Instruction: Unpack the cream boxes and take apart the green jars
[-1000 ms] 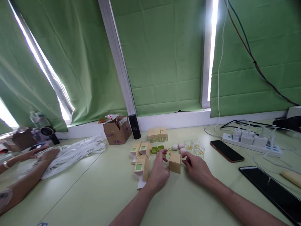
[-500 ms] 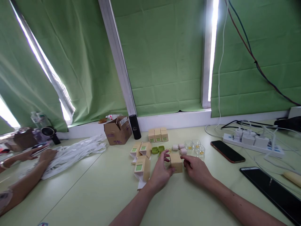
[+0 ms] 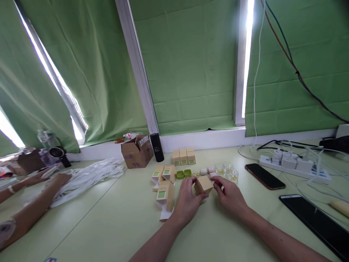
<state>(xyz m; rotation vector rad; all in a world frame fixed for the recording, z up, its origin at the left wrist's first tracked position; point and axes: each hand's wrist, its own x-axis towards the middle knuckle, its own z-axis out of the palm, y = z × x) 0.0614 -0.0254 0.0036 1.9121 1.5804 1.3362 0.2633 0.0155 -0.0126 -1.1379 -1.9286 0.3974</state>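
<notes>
A small kraft cardboard box (image 3: 203,185) is tilted between my two hands, just above or on the table. My left hand (image 3: 188,199) is closed round its left side, thumb at the near lower edge. The fingers of my right hand (image 3: 231,194) pinch at its right corner. Left of my left hand stand kraft boxes (image 3: 165,194) with green labels and white flaps hanging out. Beyond my hands lie small green square cups (image 3: 184,174), tiny yellowish pieces (image 3: 195,174), pale pink cylinders (image 3: 207,170) and clear cups (image 3: 228,168) with gold-coloured bits inside.
Three closed kraft boxes (image 3: 184,157) stand farther back, near a black cylinder (image 3: 156,147) and a brown carton (image 3: 137,152). Phones (image 3: 265,176) and a power strip (image 3: 294,167) with cables lie right. At left, another person's hands (image 3: 61,180) handle white strips (image 3: 89,178).
The box in my hands has been tilted and turned, showing more of its top. My right fingers have come up to its right corner. The other person's hands have shifted slightly.
</notes>
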